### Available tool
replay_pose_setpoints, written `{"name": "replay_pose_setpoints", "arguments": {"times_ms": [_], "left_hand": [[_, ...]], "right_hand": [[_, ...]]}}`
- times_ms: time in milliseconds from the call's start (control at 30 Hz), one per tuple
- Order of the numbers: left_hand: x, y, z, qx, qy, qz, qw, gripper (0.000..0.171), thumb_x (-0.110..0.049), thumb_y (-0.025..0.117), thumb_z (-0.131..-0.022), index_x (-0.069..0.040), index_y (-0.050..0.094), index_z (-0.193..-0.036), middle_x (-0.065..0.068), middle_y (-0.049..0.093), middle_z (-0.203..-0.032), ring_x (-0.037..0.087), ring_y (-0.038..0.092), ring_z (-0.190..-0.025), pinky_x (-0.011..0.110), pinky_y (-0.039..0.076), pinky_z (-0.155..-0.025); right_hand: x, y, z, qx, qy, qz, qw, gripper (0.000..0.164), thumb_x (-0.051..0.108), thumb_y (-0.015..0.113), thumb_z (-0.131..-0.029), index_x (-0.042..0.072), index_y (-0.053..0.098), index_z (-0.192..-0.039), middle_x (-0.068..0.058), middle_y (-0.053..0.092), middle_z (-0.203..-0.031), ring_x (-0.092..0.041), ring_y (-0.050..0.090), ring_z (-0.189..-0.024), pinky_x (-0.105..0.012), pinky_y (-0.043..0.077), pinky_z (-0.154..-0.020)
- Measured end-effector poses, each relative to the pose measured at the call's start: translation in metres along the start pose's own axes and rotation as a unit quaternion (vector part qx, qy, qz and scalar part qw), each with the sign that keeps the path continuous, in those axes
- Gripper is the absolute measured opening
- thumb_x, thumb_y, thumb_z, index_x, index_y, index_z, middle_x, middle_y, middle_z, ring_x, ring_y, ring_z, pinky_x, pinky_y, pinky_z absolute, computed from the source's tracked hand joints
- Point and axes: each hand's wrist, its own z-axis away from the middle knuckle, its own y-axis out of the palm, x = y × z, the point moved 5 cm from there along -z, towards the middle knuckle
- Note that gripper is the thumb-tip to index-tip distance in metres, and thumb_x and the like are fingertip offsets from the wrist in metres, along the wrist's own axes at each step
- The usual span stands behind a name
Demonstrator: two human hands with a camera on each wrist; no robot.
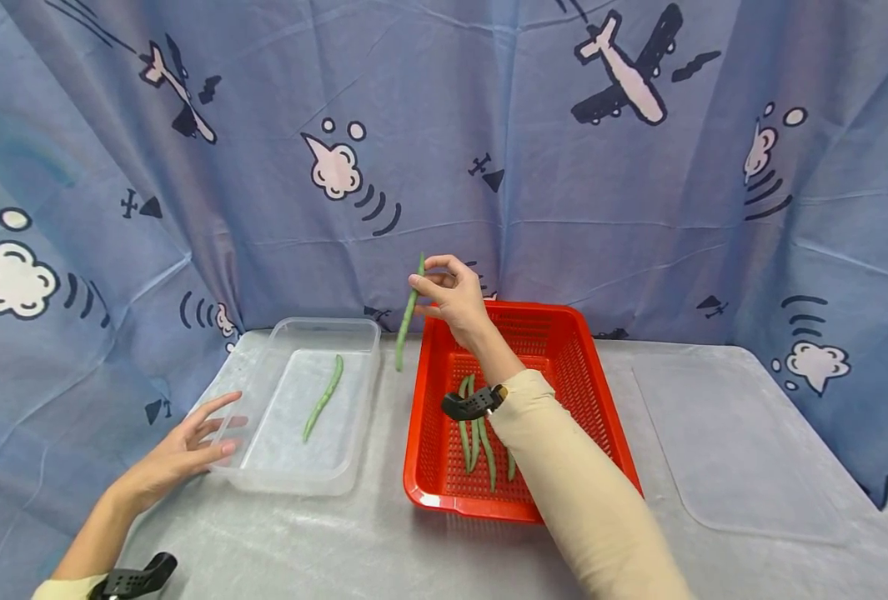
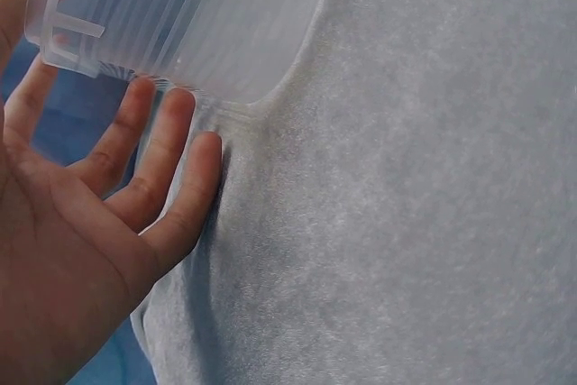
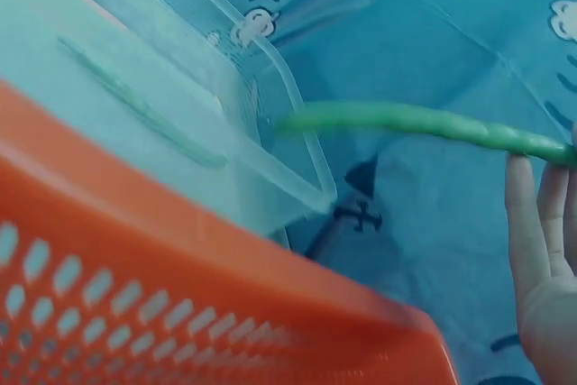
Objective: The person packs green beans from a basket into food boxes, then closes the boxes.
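Pinching a long, slender green bean [image 1: 407, 325] between right hand [image 1: 454, 304] thumb and fingers, held up between a clear rectangular plastic container [image 1: 274, 433] and a red perforated plastic basket [image 1: 474, 506]. Left hand [image 1: 177, 450] spread, fingers slightly bent, at container's left side; can't tell how firm the contact. Second green bean [image 1: 323, 400] lies in container, several more beans [image 1: 489, 454] in basket. Clear flat plastic sheet [image 1: 744, 450] right of basket, on grey-covered table [image 1: 286, 542].

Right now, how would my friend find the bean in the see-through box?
On the grey table, find the red basket, then the clear box left of it. One green bean lies slanted on the box's floor. It's alone; the other beans lie in the basket, except the raised bean in the right grip.
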Motion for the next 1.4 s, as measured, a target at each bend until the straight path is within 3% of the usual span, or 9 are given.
{"name": "replay_pose_setpoints", "arguments": {"times_ms": [333,667,933,1267,1400], "left_hand": [[-0.003,0.0,0.001,-0.002,0.002,-0.002,1.0,0.07,-0.008,0.058,-0.103,-0.023,0.024,-0.162,0.031,0.03,-0.152,0.035,0.041,-0.132,0.049,0.047,-0.091],[-0.003,-0.002,0.002,-0.007,0.0,-0.001,1.0,0.069,-0.006,0.058,-0.103,-0.023,0.025,-0.162,0.031,0.032,-0.152,0.032,0.041,-0.131,0.048,0.047,-0.091],[0.002,-0.002,-0.001,0.0,0.003,0.006,1.0,0.07,-0.007,0.058,-0.103,-0.021,0.023,-0.162,0.032,0.031,-0.152,0.033,0.046,-0.129,0.045,0.05,-0.091],[0.002,0.0,-0.003,-0.006,-0.001,0.004,1.0,0.07,-0.007,0.059,-0.103,-0.023,0.024,-0.162,0.031,0.032,-0.152,0.045,0.032,-0.135,0.048,0.047,-0.092],[0.001,-0.001,-0.002,-0.008,0.002,0.003,1.0,0.071,-0.007,0.059,-0.103,-0.022,0.024,-0.162,0.031,0.032,-0.152,0.045,0.035,-0.134,0.049,0.048,-0.092]], "right_hand": [[-0.023,0.034,0.004,-0.039,0.033,-0.04,0.998,0.02,0.0,0.075,-0.092,0.006,0.061,-0.105,-0.01,0.066,-0.088,-0.02,0.067,-0.076,-0.048,0.058,-0.075],[-0.047,0.069,0.008,-0.032,0.097,-0.082,0.991,0.022,-0.002,0.075,-0.091,0.006,0.06,-0.104,-0.01,0.066,-0.087,-0.019,0.066,-0.075,-0.048,0.057,-0.077],[-0.071,0.087,0.018,-0.046,0.138,-0.074,0.987,0.022,-0.004,0.077,-0.087,0.005,0.062,-0.1,-0.011,0.068,-0.086,-0.021,0.067,-0.075,-0.045,0.059,-0.071],[-0.096,0.11,0.034,-0.012,0.186,-0.053,0.981,0.022,-0.003,0.077,-0.089,0.005,0.06,-0.1,-0.014,0.069,-0.094,-0.026,0.068,-0.084,-0.042,0.059,-0.071],[-0.103,0.121,0.038,0.0,0.2,-0.034,0.979,0.022,-0.006,0.076,-0.088,0.003,0.059,-0.098,-0.014,0.07,-0.09,-0.027,0.07,-0.082,-0.04,0.06,-0.068]]}}
